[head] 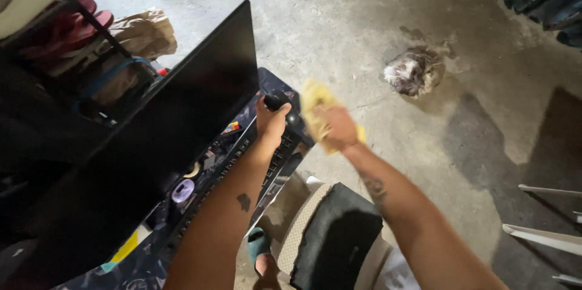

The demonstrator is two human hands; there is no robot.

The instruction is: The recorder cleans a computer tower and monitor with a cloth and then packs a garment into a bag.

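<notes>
The left hand (271,121) wraps its fingers around a black mouse (277,101); the right hand (339,127) pinches a yellow cloth (315,103). Rubbing hard could knock the mouse off the bench (267,188).

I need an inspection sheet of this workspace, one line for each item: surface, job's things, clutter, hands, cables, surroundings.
Surface: patterned dark desk mat under the keyboard; grey concrete floor beyond.
Job's things: yellow cloth in the right hand; small black object in the left hand; black keyboard; dark monitor, screen off.
Clutter: brown paper bag and red items on the dark shelf at left.
Hands: left hand closed on the black object; right hand gripping the cloth, blurred.
Cables: blue cord behind the monitor.
Surroundings: small furry animal lying on the floor; cushioned seat below; white chair legs at right.
</notes>
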